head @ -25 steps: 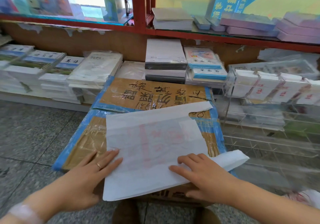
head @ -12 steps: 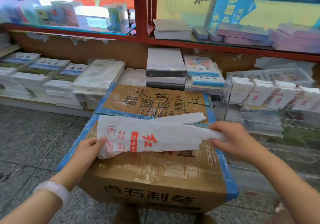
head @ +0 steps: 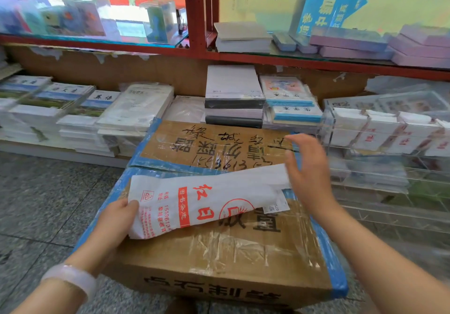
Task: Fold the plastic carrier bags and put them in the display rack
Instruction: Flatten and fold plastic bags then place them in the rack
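Your left wrist: a pale bangle sits on it, nearest the camera at the lower left.
Your left hand: it grasps the near left end of the carrier bag, thumb on top of the plastic and the other fingers hidden beneath it.
Carrier bag: white, thin plastic, folded into a long band that lies across the top of the box from your left hand towards your right. It carries red printing: large characters, a round emblem, a red block with white characters and a column of digits. Its left end is lifted and curls under; a small loose corner sticks out below the band at the right end.
Your right hand: released, fingers spread and only loosely bent, at the right end of the bag; you cannot tell whether the palm touches the plastic.
Cardboard box: brown, edged with blue tape, glossy clear tape over the lid, black characters printed and handwritten on it. It stands on a grey speckled floor.
Display rack: clear acrylic, just right of the box, its upper row holding folded white bags with red print.
Behind: stacked exercise books on a low ledge, a red-framed glass shelf above them.
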Demonstrator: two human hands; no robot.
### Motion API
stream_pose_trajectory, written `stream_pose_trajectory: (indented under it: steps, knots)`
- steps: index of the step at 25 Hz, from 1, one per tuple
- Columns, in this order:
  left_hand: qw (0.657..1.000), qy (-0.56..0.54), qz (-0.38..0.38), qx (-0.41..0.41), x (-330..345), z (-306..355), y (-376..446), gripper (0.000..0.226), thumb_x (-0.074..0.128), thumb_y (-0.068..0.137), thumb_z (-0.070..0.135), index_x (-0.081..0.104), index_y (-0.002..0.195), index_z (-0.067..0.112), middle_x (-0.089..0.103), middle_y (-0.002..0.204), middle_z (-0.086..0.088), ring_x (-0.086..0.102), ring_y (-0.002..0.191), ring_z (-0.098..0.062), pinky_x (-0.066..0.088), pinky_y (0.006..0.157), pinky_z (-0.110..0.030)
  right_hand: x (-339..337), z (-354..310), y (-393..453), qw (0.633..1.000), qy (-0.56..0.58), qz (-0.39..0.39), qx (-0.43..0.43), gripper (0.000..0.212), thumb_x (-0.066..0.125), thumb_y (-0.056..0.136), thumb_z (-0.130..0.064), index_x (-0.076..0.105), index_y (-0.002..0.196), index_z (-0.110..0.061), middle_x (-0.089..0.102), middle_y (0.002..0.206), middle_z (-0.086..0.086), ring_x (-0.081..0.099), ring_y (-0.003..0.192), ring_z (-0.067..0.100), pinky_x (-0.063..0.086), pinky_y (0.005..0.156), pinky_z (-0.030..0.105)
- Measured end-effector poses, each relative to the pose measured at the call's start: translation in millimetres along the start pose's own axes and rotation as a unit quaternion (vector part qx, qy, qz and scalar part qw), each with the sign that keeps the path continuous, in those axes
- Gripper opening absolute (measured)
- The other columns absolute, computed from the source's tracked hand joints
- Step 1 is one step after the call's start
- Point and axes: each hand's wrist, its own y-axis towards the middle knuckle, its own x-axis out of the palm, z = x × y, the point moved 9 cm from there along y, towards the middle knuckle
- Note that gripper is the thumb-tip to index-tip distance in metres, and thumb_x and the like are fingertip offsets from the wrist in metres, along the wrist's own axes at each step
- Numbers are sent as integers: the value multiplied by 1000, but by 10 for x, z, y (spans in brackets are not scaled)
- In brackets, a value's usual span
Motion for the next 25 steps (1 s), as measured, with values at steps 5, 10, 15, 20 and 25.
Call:
stream_pose_trajectory:
  steps: [5, 10, 15, 20, 25]
  knots:
    - [994, -58, -13, -89, -35, -97, 39, 16, 36, 95, 10, 48, 105, 5, 61, 95, -18, 59, 96, -35, 45, 95, -45, 1107, -573, -666, 900, -134, -365, -198, 66, 1, 89, -63, 24, 146, -39, 14, 158, -1, 7, 146, 22, -6, 112, 50]
    - [985, -103, -33, -135, 1, -93, -35, 36, 35, 98, 9, 40, 133, 2, 58, 119, -24, 57, 106, -36, 44, 94, -46, 1369, -436, -805, 860, -149, -470, -132, 90, -20, 65, -64, 6, 148, -43, -3, 160, -7, -11, 146, 17, -19, 110, 49]
    - [990, -25, -28, -139, -23, -30, -23, 34, 37, 98, 12, 44, 131, 2, 60, 117, -23, 60, 104, -34, 48, 92, -43, 1293, -546, -608, 897, -166, -393, -121, 102, -27, 63, -60, 24, 147, -33, 27, 153, -2, 21, 140, 19, 5, 114, 41]
    - [990, 85, -38, -103, -1, 37, -7, 19, 36, 99, 16, 50, 104, 3, 62, 96, -18, 60, 91, -31, 49, 83, -41, 1487, -533, -768, 864, -168, -457, -128, 95, -22, 59, -65, 6, 148, -43, -5, 160, -4, -12, 146, 22, -14, 111, 53]
    - [990, 96, -58, -84, 50, 48, -10, 15, 37, 99, 15, 48, 100, 5, 57, 76, -10, 57, 70, -21, 41, 56, -29, 1615, -314, -882, 843, -160, -497, -128, 90, -20, 60, -70, -4, 146, -48, -18, 157, -9, -23, 143, 21, -17, 109, 57]
